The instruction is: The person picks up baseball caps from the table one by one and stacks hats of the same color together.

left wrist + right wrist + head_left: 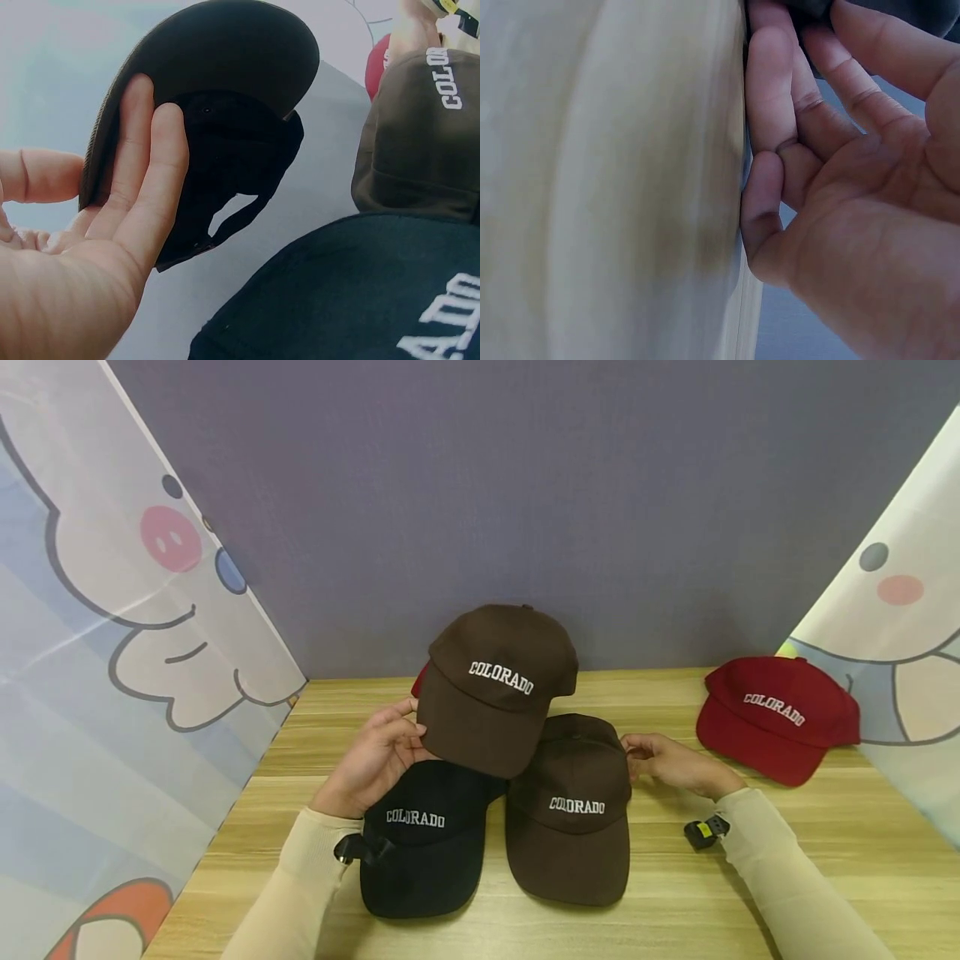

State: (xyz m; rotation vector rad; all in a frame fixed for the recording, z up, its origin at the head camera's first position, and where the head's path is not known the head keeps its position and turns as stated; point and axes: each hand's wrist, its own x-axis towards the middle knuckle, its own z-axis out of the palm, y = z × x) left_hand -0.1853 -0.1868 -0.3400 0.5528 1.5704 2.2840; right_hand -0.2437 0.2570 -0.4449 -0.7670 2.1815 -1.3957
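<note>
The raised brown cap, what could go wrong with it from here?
The left hand pinches the raised brown cap by the brim's edge, so the crown could tip or the cap slip. In the head view it overlaps the black cap and the lower brown cap, so it might brush either if lowered. The right hand grips the lower brown cap's side, so a tug could shift that one.

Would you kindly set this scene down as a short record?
left hand: pinches the raised brown baseball cap by its brim
right hand: pinches the lower brown baseball cap at its right side
black baseball cap: on the wood-grain table, left of the lower brown one
red baseball cap: on the table, far right
partly hidden: something red behind the raised cap
lettering: COLORADO on these four caps
</note>
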